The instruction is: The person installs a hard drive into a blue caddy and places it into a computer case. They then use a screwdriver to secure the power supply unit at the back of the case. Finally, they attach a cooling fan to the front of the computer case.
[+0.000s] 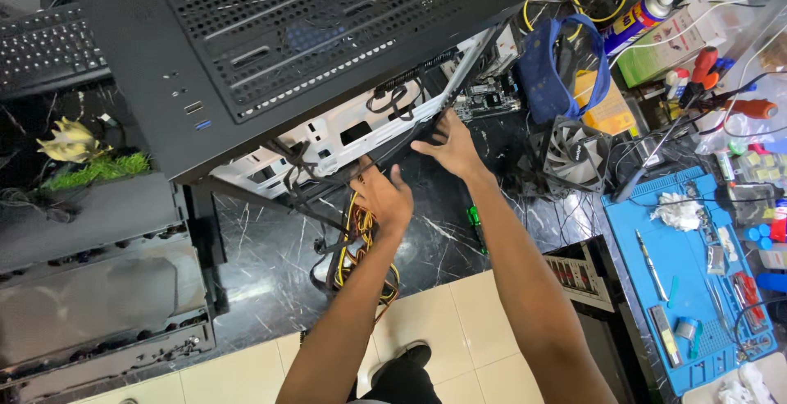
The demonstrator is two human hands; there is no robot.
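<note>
A black computer case stands on a dark marbled counter, its perforated top facing me and its open side toward me. My left hand is closed around a bundle of black cables at the case's lower edge. My right hand presses with spread fingers on the case's open side edge, touching black cables there. A bunch of yellow, red and black wires hangs below my left hand.
A keyboard lies at the far left, a detached dark side panel below it. A case fan, a green screwdriver, a spray can and a blue mat with small tools sit to the right.
</note>
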